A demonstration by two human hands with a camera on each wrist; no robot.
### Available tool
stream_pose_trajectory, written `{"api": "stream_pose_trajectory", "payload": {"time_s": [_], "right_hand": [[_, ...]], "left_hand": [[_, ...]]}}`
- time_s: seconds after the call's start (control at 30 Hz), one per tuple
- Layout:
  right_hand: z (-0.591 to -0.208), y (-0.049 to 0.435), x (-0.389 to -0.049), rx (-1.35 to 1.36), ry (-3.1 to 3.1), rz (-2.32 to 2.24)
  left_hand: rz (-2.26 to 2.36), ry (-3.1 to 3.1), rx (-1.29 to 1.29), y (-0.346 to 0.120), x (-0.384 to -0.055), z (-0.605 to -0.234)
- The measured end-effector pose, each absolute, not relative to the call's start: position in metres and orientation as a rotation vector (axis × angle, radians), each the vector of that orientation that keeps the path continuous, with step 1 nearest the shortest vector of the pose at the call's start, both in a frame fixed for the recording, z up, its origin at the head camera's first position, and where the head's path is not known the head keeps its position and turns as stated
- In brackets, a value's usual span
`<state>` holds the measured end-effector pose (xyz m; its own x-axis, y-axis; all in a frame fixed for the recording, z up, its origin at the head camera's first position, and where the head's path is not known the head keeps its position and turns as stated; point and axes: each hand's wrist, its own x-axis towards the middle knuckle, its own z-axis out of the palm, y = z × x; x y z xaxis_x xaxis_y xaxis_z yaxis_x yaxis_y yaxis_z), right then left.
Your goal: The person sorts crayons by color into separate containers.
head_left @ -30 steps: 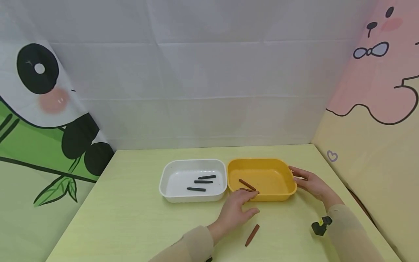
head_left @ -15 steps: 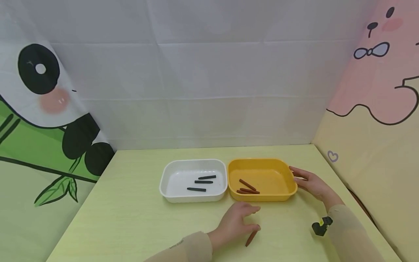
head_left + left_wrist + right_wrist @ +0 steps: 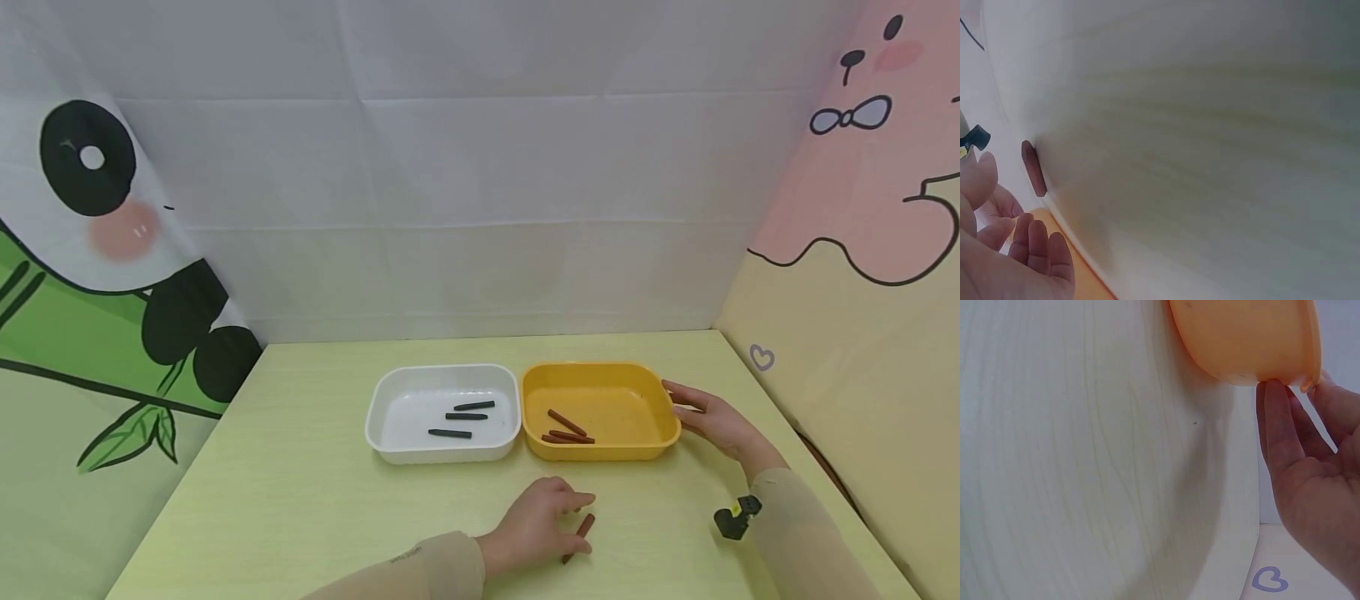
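A brown crayon (image 3: 587, 526) lies on the table in front of the yellow tray (image 3: 637, 451). My left hand (image 3: 534, 523) is right over it, thumb and index finger spread apart on either side. The left wrist view shows a gap between these fingers and the crayon (image 3: 1034, 169). On the right, my right hand (image 3: 722, 423) touches the end of the yellow tray, its fingers nearly straight against the outer wall (image 3: 1247, 350) and rim. Three brown crayons (image 3: 567, 422) lie in the tray's near left corner.
A white tray (image 3: 390, 456) stands against the yellow tray's left side and holds three black crayons (image 3: 450, 433). Behind the table (image 3: 300, 467) hangs a pale cloth (image 3: 480, 167). A printed side wall (image 3: 847, 358) borders the right edge.
My left hand has let go of a brown crayon in the yellow tray, drawn back toward me and come down over the crayon on the table. My right hand stays at the tray.
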<state>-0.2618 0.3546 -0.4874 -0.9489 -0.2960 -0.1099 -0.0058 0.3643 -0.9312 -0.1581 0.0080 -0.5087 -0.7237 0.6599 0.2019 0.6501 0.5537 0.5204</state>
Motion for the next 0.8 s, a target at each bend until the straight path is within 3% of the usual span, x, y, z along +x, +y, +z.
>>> {"api": "stream_pose_trajectory", "payload": {"time_s": [0.8], "right_hand": [[-0.4867, 0.3548, -0.2622, -0.259, 2.353, -1.627]], "left_hand": [[0.656, 2.733, 1.271, 0.0116, -0.1626, -0.5175]]}}
